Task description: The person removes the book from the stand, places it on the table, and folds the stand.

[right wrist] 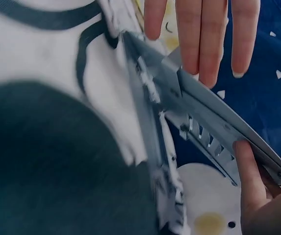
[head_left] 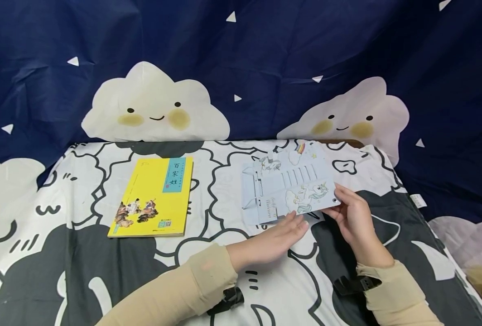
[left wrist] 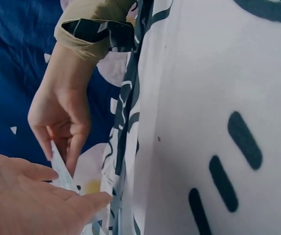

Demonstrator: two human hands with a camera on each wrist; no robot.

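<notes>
A light blue folding book stand [head_left: 306, 192], printed with unicorns and a rainbow, lies partly unfolded on the cloth. My right hand [head_left: 353, 217] pinches its right edge between thumb and fingers. In the right wrist view the slotted panel [right wrist: 214, 147] tilts up from the base, joined at the far end. My left hand [head_left: 269, 242] holds its fingers straight, fingertips right by the stand's near edge. Seen from the left wrist, that hand [left wrist: 37, 200] has its palm turned up and overlaps the stand's corner [left wrist: 64, 174].
A yellow book [head_left: 151, 199] with a blue title label lies flat to the left of the stand. Under both is a black-and-white cartoon cloth [head_left: 224, 244]. Behind rises a dark blue fabric [head_left: 257, 54] with smiling clouds.
</notes>
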